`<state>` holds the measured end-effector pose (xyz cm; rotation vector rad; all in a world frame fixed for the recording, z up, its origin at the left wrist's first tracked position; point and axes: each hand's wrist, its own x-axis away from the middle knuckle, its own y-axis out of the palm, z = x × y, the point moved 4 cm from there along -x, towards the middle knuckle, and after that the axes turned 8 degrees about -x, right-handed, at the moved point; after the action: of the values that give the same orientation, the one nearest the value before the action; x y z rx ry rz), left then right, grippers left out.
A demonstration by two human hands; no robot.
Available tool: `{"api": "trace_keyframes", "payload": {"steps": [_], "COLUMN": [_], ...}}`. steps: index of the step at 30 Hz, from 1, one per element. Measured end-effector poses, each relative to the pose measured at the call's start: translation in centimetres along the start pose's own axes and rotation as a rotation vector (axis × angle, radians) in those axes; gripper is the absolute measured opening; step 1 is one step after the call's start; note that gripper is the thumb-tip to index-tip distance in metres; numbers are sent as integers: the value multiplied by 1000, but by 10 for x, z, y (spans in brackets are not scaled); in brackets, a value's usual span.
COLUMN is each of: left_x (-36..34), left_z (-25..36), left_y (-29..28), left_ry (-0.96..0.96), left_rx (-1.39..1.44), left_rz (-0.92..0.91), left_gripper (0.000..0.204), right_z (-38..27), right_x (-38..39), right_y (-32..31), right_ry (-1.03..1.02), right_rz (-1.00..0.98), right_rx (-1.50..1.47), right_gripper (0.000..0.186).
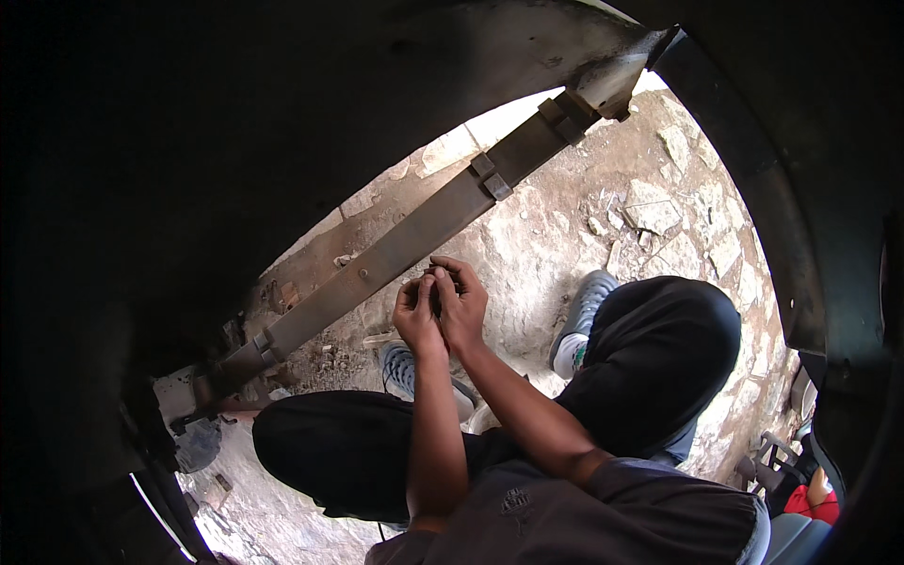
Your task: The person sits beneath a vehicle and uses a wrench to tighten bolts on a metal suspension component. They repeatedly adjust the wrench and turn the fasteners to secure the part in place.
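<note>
We are pinching a small dark part (435, 299) between both hands, left hand (416, 315) & right hand (461, 303) fingers closed on it, just below the leaf spring (405, 240). It is probably slipping easily; if dropped, it could get lost in the rubble (556, 254).

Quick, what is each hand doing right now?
Left hand: fingers curled shut, pressed against the other hand; a small dark thing sits between them, too hidden to name.
Right hand: fingers curled shut over the same spot.
</note>
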<state>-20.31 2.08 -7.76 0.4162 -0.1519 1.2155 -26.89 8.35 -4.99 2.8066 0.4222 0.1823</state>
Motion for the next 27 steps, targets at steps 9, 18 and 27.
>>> {"api": "trace_keyframes", "payload": {"steps": [9,18,27], "left_x": [16,21,8], "left_z": [39,41,60], "left_y": [17,-13,11], "left_ry": [55,130,551], "left_rx": [-232,-573,-837], "left_rz": [-230,-164,22], "left_gripper": [31,30,28], "right_z": [-2,8,14], "right_x": [-22,-3,-49], "right_y": [1,10,-37], "right_ry": [83,165,104], "right_rz": [76,12,164], "right_rx": [-209,-30,-118], "right_gripper": [22,20,18]}}
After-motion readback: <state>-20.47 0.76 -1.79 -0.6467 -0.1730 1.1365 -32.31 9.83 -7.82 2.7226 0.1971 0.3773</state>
